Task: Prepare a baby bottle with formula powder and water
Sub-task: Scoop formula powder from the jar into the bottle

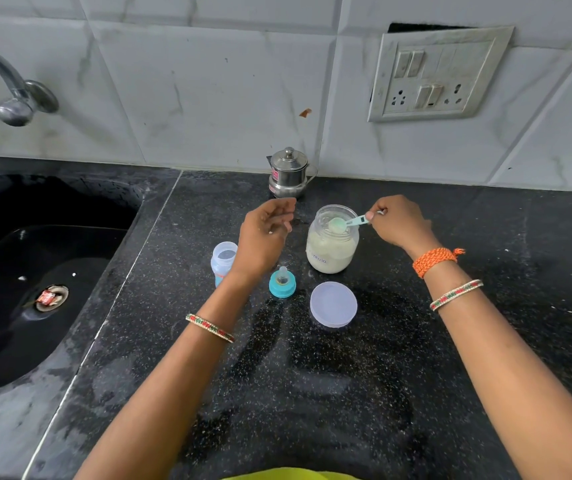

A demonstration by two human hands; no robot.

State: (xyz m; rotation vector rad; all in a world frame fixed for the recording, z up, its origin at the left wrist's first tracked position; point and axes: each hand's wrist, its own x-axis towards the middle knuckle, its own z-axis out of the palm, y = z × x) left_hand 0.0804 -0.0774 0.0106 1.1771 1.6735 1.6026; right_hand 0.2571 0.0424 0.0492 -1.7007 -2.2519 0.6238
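An open clear jar (pixel 332 247) of pale formula powder stands on the black counter (pixel 312 375). My right hand (pixel 400 221) pinches the handle of a green scoop (pixel 345 222) whose bowl sits in the jar's mouth. My left hand (pixel 265 233) hovers left of the jar with loosely curled fingers and holds nothing. Partly behind its wrist stands the open baby bottle (pixel 223 260), clear with a blue base. The teal nipple cap (pixel 282 283) stands upright in front of the jar. The jar's clear lid (pixel 333 304) lies flat near it.
A small steel pot with a lid (pixel 289 174) stands against the tiled wall behind the jar. A black sink (pixel 35 282) with a tap (pixel 14 95) is at the left. A switch and socket panel (pixel 440 76) is on the wall at right.
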